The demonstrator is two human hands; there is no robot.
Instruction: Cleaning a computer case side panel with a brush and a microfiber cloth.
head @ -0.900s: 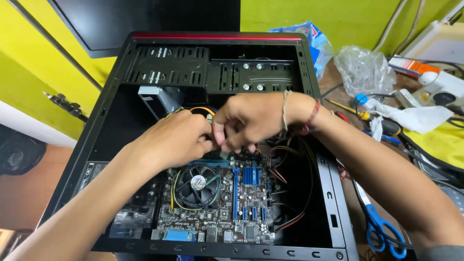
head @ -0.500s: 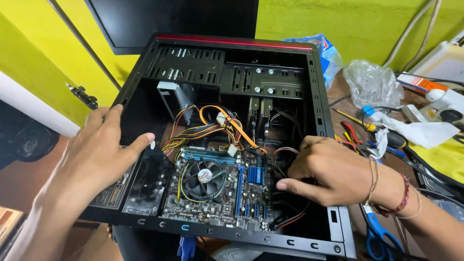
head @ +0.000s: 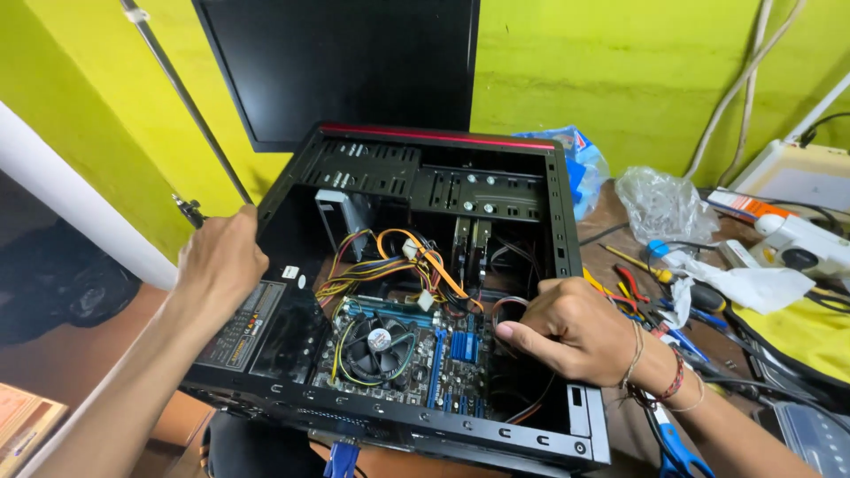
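An open black computer case lies on its side, showing a motherboard with a round cooler fan and a bundle of orange, yellow and black cables. My left hand grips the case's left edge, above the power supply. My right hand rests at the case's right wall, its fingers curled around a loop of dark cable inside.
A black monitor stands behind the case against a yellow-green wall. To the right lie plastic bags, pliers and screwdrivers, blue-handled scissors, white cloth and a white device.
My hands moved apart from the middle of the case: the left went out to the left edge, the right to the right wall. The view pulled back and up.
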